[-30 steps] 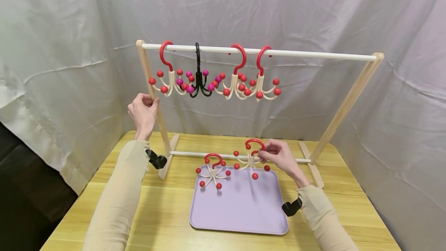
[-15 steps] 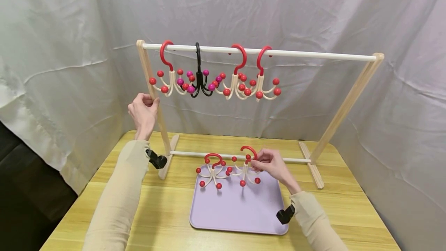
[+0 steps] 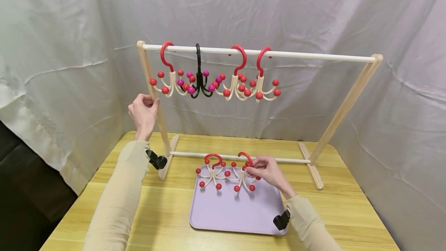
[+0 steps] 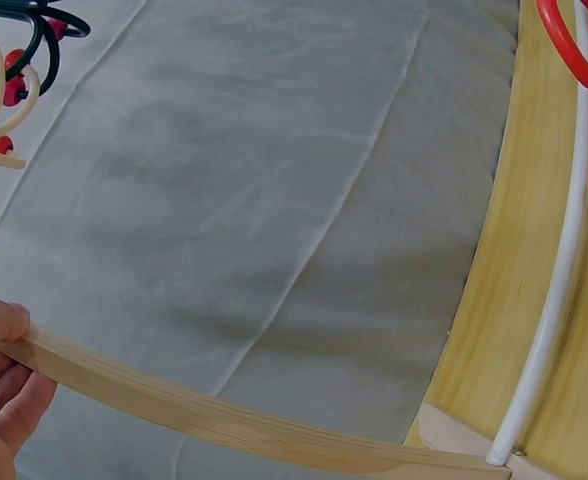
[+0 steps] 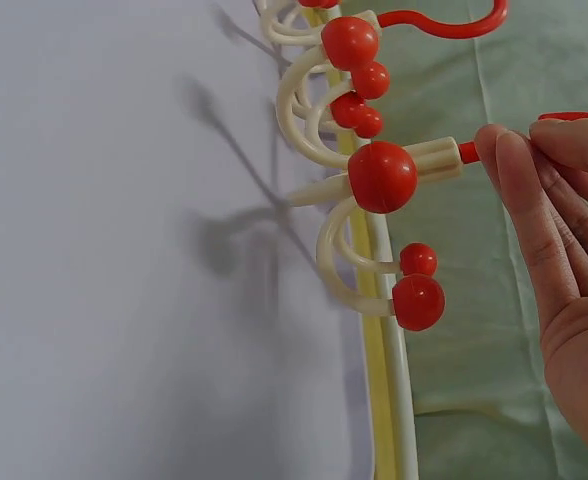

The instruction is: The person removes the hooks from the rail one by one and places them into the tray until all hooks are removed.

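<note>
My left hand [image 3: 143, 112] grips the left wooden post [image 3: 162, 127] of a hanging rack, thumb and fingers around it. With my right hand [image 3: 267, 171] I pinch the red hook of a cream multi-arm hanger [image 5: 429, 160] tipped with red balls. It stands upright over the back of the lilac tray [image 3: 237, 212]; whether its base touches the tray I cannot tell. Close on its left, a matching red-hooked hanger [image 3: 213, 173] stands on the tray. From the white top rail [image 3: 313, 54] hang several hangers, among them a black one [image 3: 199, 78] with magenta balls.
The rack's right post [image 3: 348, 104] rises beyond my right hand. A white lower bar [image 3: 195, 154] crosses behind the tray. Wooden feet [image 3: 315, 169] rest on the wood-grain table [image 3: 160, 212]. Pale grey cloth [image 3: 296, 14] encloses the back and sides.
My right hand has moved left and down with the red-hooked hanger, bringing it beside the other one at the tray. The left hand keeps its hold on the post.
</note>
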Tool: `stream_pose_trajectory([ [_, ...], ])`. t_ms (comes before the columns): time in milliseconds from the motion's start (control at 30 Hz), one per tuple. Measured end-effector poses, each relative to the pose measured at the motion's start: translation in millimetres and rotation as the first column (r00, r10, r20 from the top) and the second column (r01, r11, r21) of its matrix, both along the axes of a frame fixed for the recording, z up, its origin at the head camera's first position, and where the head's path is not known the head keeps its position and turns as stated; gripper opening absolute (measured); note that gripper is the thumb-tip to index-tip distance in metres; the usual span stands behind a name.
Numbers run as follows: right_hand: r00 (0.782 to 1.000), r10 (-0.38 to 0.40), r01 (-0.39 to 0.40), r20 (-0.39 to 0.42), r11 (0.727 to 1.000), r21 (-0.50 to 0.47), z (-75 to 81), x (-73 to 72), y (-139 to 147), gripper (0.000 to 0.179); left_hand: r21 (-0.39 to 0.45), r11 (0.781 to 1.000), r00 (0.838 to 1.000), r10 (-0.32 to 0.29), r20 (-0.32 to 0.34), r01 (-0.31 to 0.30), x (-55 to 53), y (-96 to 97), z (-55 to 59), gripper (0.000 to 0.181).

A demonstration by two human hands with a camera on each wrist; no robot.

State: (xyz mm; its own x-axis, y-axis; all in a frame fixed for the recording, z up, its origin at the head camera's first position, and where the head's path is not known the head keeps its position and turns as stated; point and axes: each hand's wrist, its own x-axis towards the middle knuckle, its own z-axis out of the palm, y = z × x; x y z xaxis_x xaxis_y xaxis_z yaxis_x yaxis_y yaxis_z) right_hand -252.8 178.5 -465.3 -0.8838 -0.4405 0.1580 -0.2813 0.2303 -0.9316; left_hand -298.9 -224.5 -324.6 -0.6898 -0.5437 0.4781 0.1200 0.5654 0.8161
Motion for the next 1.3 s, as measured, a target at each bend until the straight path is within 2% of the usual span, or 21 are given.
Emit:
stream_pose_trajectory([
  [367,1.0,-0.022,0.022,-0.003,1.0,0.022,-11.2,1.3,-5,0.016,-0.006,1.0,1.0,0.007,-0.004,-0.007,-0.3,0.9,-1.6,0.026],
  [533,1.0,-0.01,0.01,0.027,1.0,-0.007,-12.1,2.4,-5,0.017,-0.007,1.0,1.0,0.008,-0.003,-0.008,-0.7,1.3,-1.9,0.027],
  [800,1.0,0.004,-0.003,0.014,1.0,-0.02,-14.1,1.9,-3,0.017,-0.003,1.0,1.0,0.005,-0.01,-0.005,-1.2,0.4,-0.7,0.025],
  [1300,0.999,-0.033,0.034,-0.007,0.998,0.055,-15.6,1.5,-2,0.017,-0.002,1.0,1.0,0.008,-0.008,-0.008,-2.6,-0.5,-0.8,0.025],
])
